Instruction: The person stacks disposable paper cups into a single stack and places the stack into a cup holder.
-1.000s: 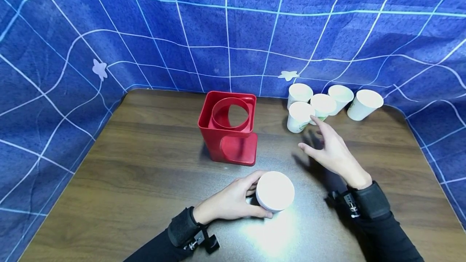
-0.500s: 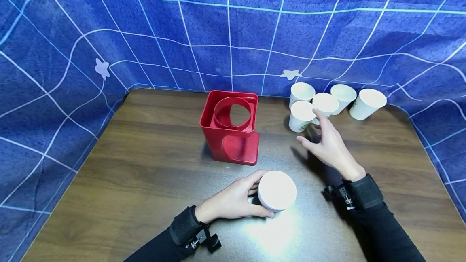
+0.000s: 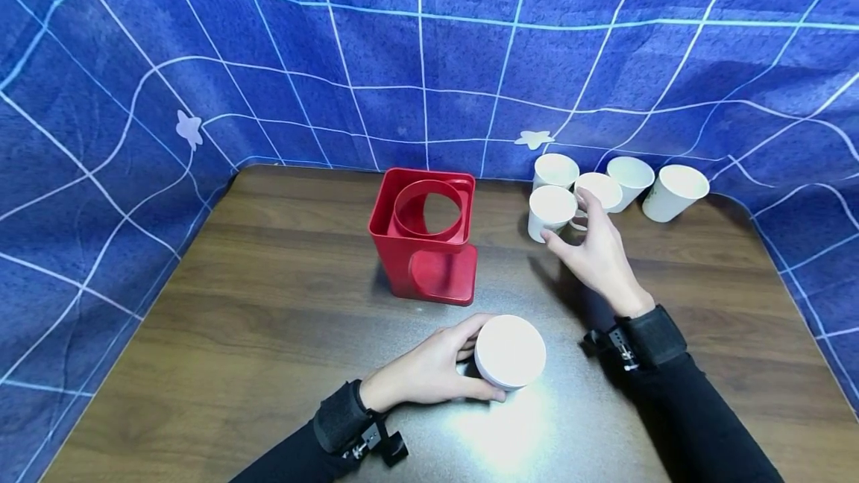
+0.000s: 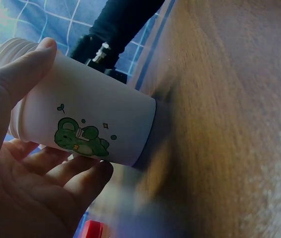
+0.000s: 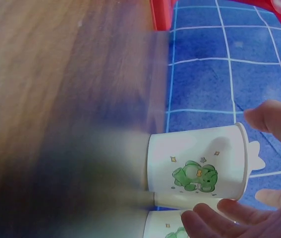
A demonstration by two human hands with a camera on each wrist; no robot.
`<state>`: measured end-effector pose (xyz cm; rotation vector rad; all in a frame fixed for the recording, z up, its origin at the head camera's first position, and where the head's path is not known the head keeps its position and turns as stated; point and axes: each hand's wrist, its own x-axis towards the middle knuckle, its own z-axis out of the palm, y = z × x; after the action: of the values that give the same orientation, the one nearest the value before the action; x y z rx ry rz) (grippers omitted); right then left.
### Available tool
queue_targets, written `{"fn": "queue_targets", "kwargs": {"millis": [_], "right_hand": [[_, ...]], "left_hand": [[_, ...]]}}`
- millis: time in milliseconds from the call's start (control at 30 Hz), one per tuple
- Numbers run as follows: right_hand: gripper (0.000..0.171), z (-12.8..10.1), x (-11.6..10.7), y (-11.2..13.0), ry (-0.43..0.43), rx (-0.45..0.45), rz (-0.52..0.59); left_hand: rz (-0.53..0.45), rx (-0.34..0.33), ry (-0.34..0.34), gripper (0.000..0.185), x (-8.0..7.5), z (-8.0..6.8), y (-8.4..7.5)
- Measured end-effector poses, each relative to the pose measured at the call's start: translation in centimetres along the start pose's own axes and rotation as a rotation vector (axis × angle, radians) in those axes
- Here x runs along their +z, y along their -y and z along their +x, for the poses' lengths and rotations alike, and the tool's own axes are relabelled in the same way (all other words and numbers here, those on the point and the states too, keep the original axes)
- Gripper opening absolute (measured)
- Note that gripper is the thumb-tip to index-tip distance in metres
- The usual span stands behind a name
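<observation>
My left hand (image 3: 436, 364) grips a stack of white paper cups (image 4: 90, 104) near the front of the table, thumb on one side and fingers round the other. Several nested rims show at its top, and a green cartoon bear is printed on its side. My right hand (image 3: 597, 256) is spread about a single white paper cup (image 5: 197, 163), the front-left one of a group. Its thumb (image 5: 266, 116) stands just off the rim, while the fingertips lie along the cup's other side. This cup stands upright and has a similar green bear print.
A red square stand (image 3: 423, 237) with a round ring in its top is left of the cups. Several more white paper cups (image 3: 674, 192) stand at the back right against the blue curtain (image 3: 376, 43). Everything sits on a wooden table (image 3: 268, 267).
My right hand has moved slightly left, bringing its thumb and fingers about the front-left cup. My left hand keeps its hold on the stack in the same place.
</observation>
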<state>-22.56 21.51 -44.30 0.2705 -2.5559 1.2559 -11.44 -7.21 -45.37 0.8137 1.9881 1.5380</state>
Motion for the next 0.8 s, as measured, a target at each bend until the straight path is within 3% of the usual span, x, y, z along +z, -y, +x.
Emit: {"fn": "queue_targets", "kwargs": {"millis": [333,567,800], "right_hand": [[0.079,1.2,1.4,0.5,-0.046,0.039,-0.027],[0.074,1.2,2.1,-0.1,-0.056,0.072,-0.051],[0.074,1.5,2.2,0.0,-0.057,0.076,-0.029]], "left_hand": [[-0.006,-0.013,-0.002,0.082,0.0,0.0,-0.1],[0.008,0.054,0.007,0.083,0.2,-0.1,0.3],[0.004,0.057,0.001,0.083,0.1,0.0,0.3]]}}
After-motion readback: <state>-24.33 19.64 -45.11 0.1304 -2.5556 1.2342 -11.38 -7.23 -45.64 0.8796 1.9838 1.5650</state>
